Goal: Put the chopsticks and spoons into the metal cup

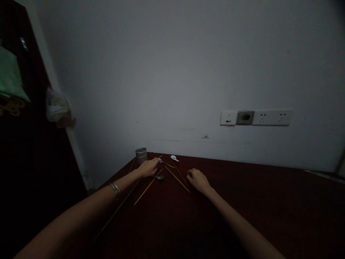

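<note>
My left hand [149, 168] reaches over the scattered utensils, fingers pressed together at the head of a metal utensil [167, 165], perhaps a spoon or fork. Whether they grip it is too dark to tell. Just below that hand lies a metal spoon [160, 177] across a wooden chopstick [147, 187]. Behind the wrist stands a grey metal cup [141, 155]. My right hand [198, 178] rests on the table with its fingers curled in and nothing visible in them. Close to its left are two more chopsticks [178, 178]. A white spoon [174, 158] lies near the wall.
The dark red table [242, 201] meets a pale wall [175, 72] at its back edge. Wall sockets [272, 117] are at the right. On the left, a plastic bag [57, 108] hangs by a dark door [32, 154]. Another long chopstick [115, 212] lies under my left forearm.
</note>
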The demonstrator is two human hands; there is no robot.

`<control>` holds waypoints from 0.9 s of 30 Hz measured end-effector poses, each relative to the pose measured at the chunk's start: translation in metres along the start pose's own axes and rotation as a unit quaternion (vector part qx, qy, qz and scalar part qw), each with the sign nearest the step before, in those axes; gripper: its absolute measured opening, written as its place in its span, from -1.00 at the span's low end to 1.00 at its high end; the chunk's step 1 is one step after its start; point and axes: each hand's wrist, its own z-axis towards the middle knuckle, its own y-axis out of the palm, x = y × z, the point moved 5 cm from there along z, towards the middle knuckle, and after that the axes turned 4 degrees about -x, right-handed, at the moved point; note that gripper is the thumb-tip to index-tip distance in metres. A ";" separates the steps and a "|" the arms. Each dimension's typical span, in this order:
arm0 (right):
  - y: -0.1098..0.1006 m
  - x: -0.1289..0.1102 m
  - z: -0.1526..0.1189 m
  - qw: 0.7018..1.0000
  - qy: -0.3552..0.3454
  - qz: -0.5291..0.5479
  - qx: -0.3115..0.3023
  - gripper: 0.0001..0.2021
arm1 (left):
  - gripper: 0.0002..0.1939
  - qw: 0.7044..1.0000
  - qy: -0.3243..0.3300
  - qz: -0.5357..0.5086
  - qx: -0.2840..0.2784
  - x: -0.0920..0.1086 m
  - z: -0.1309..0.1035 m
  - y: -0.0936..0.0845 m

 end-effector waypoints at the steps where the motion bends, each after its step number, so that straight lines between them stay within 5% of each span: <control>1: -0.001 0.008 -0.003 1.000 0.009 0.000 0.004 -0.73 | -0.74 1.000 0.009 -0.004 0.009 0.011 0.004 0.000; 8: 0.001 0.071 -0.035 0.999 0.047 0.002 0.026 -0.70 | -0.83 0.987 0.045 -0.134 0.071 0.115 0.027 0.024; 16: -0.018 0.125 -0.087 0.994 0.088 -0.011 0.061 -0.64 | -0.80 0.937 0.037 -0.321 0.133 0.221 0.048 0.052; 20: -0.029 0.129 -0.113 0.992 0.114 -0.025 0.055 -0.64 | -0.73 0.945 0.048 -0.308 0.100 0.242 0.049 0.065; 27: -0.029 0.119 -0.138 0.981 0.175 -0.055 0.055 -0.62 | -0.68 0.969 0.012 -0.233 0.080 0.245 0.045 0.068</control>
